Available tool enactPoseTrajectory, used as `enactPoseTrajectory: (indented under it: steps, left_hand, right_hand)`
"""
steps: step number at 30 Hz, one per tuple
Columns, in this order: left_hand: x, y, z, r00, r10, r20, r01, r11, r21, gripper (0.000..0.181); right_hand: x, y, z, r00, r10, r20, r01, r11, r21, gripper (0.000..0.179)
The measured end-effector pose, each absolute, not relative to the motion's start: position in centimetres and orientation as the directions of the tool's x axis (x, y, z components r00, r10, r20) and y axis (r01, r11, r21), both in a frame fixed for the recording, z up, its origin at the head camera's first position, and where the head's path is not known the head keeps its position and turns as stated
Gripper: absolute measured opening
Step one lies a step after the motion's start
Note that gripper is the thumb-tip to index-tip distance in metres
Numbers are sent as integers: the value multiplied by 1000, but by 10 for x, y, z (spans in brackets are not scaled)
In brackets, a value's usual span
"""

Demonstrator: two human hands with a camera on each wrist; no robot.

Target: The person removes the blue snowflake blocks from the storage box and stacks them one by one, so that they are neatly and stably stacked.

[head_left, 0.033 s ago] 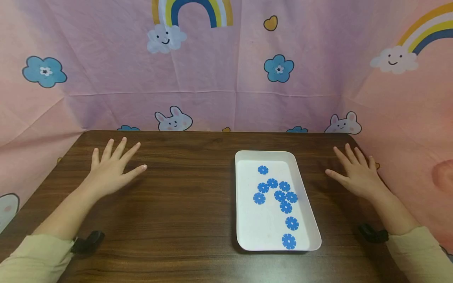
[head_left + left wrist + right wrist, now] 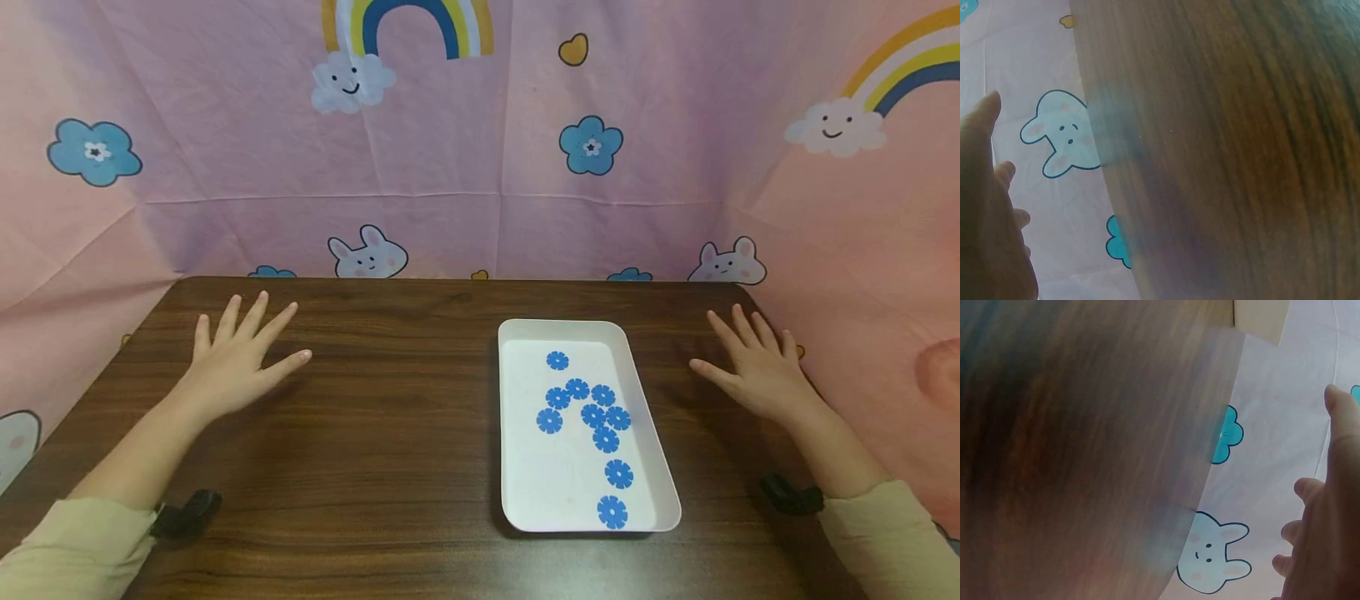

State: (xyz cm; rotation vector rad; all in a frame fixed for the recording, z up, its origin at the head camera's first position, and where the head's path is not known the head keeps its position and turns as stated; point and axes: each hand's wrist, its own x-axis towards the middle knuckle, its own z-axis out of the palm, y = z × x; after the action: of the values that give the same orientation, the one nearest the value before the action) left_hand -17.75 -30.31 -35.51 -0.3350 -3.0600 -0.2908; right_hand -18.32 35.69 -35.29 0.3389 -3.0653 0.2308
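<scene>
My left hand [image 2: 232, 367] is spread over the left side of the brown wooden table [image 2: 360, 467], fingers apart and nothing in it. On the other side, my right hand [image 2: 761, 375] is also spread and holds nothing, to the right of a white rectangular tray [image 2: 512, 467]. Several blue notched discs, like snowflake building pieces, lie flat in the tray. One disc [image 2: 557, 361] sits alone near the far end, a cluster with a middle disc [image 2: 593, 416] lies around the centre, and another disc [image 2: 612, 512] is by the near rim.
A pink and lilac cloth [image 2: 435, 158] printed with rainbows, flowers and rabbits hangs behind the table and along both sides. Dark wrist devices show below each hand, the left one [image 2: 187, 512] and the right one [image 2: 791, 494], next to pale green sleeves.
</scene>
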Motion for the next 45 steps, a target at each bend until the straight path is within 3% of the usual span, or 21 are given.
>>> enactPoseTrajectory:
  steps: [22, 34, 45]
  left_hand:
    - [-167, -292, -351, -966, 219, 136, 247, 938, 244, 80]
    - [-160, -251, -351, -921, 289, 261, 371, 855, 363, 79]
    - [-159, -207, -354, -893, 309, 328, 443, 739, 507, 78]
  right_hand:
    - [-174, 349, -349, -951, -254, 176, -284, 943, -175, 80]
    - [-167, 331, -355, -919, -281, 275, -377, 829, -414, 69]
    - [-162, 314, -367, -928, -292, 232, -371, 661, -652, 69]
